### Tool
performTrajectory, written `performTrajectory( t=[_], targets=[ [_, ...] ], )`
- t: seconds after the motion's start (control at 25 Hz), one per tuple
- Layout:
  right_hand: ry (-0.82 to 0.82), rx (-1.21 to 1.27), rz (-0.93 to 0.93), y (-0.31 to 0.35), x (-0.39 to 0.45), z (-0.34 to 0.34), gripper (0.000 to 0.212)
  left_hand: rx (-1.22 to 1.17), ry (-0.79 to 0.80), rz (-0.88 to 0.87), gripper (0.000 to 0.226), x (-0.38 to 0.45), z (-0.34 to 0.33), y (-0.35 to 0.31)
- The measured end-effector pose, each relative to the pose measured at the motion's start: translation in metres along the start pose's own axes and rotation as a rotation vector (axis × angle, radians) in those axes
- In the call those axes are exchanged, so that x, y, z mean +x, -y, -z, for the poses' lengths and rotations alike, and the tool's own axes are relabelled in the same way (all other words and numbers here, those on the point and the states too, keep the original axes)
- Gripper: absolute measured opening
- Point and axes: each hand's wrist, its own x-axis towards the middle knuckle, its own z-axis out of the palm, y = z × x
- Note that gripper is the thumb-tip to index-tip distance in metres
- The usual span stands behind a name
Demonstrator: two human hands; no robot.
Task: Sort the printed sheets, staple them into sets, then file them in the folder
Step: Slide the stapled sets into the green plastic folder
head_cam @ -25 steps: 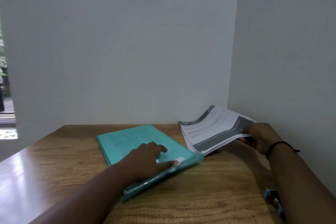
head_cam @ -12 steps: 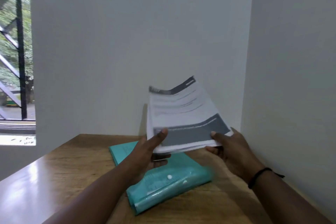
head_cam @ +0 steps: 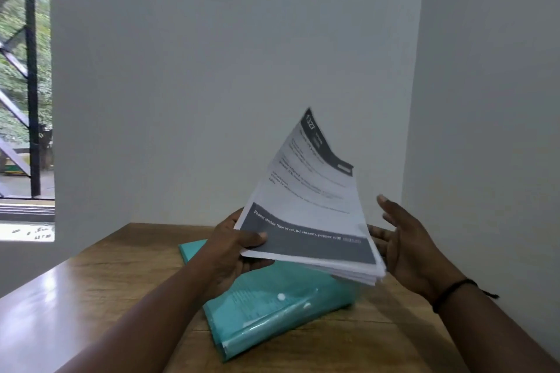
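The left hand (head_cam: 233,247) grips the near left corner of a thick stack of white printed sheets with dark grey bands (head_cam: 306,212), thumb on top and fingers curled beneath, holding it tilted up in the air above the teal translucent plastic folder with a white snap button (head_cam: 272,306). That folder lies flat on the brown wooden table (head_cam: 91,291). To the right of the folder, beside the stack's right edge, the right hand (head_cam: 406,247) is spread with fingers straight; whether it touches the paper is unclear.
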Motion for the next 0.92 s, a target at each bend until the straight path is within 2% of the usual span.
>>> performTrajectory(
  t=[0.04,0.12,0.16,0.2,0.28,0.4,0.48,0.56,0.64,0.72,0.8,0.92],
  targets=[
    [-0.029,0.052,-0.023,0.0,0.003,0.007,0.043,-0.046,0.035,0.019,0.045,0.001,0.003,-0.001],
    [0.063,0.153,-0.101,-0.003,0.007,0.014,0.06,-0.146,0.119,0.105,0.06,0.001,0.008,-0.003],
    [0.143,0.209,-0.125,-0.005,0.005,0.012,0.061,-0.19,0.138,0.143,0.067,0.001,0.009,-0.003],
    [0.182,0.231,-0.133,-0.008,0.006,0.01,0.053,-0.218,0.132,0.165,0.072,0.0,0.008,-0.004],
    [0.141,0.163,-0.137,-0.014,0.01,0.006,0.043,-0.299,0.091,0.182,0.076,-0.001,0.006,-0.003],
    [-0.026,0.131,-0.065,-0.021,0.016,0.003,0.036,-0.375,0.086,0.17,0.094,-0.002,0.001,0.004],
    [-0.116,0.178,0.025,-0.024,0.022,0.006,0.033,-0.273,0.104,0.181,0.08,-0.008,-0.01,0.009],
    [-0.081,0.18,0.055,-0.026,0.021,0.004,0.031,-0.177,0.088,0.19,0.049,-0.01,-0.02,0.019],
    [0.017,-0.029,-0.017,-0.026,0.011,-0.004,0.032,-0.087,0.009,0.193,0.035,-0.009,-0.025,0.028],
    [0.022,-0.285,-0.089,-0.026,0.006,-0.008,0.041,-0.032,-0.085,0.179,0.031,-0.006,-0.021,0.028],
    [-0.12,-0.337,-0.05,-0.022,0.012,0.0,0.056,-0.062,-0.132,0.176,0.031,0.002,-0.008,0.017],
    [-0.479,-0.491,0.158,-0.007,0.023,0.029,0.089,-0.109,-0.118,0.179,0.037,0.006,0.014,-0.008]
  ],
)
